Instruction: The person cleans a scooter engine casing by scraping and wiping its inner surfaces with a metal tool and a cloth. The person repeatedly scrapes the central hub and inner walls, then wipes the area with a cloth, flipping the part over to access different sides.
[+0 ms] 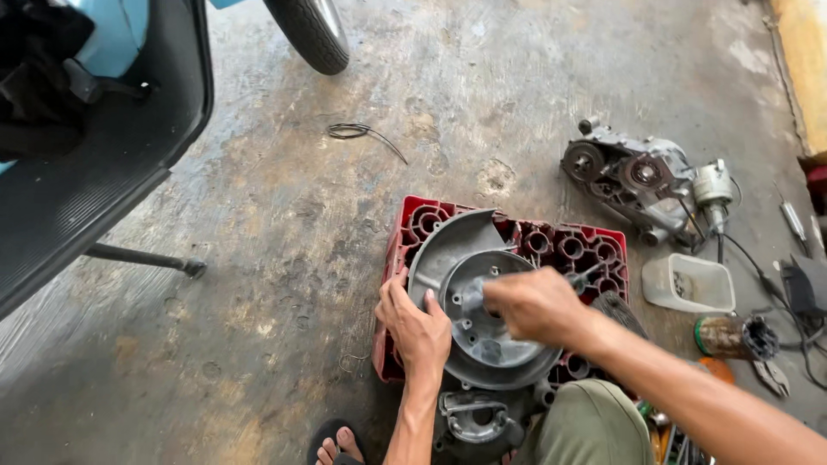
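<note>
A round grey metal cover plate (482, 331) lies on top of an upturned red plastic crate (564, 245). My left hand (415, 323) rests on the plate's left rim and steadies it. My right hand (534, 303) is closed around a screwdriver (586, 277), with its handle end sticking out toward the upper right. The tool's tip is blurred and points down into the plate's recessed centre.
A grey engine block (633, 179) with cables lies at the right, beside a clear plastic tub (689, 282) and a cylindrical part (732, 337). Another dark metal casing (474, 420) sits by my foot. A scooter footboard (77, 185) and tyre (310, 33) stand at the upper left.
</note>
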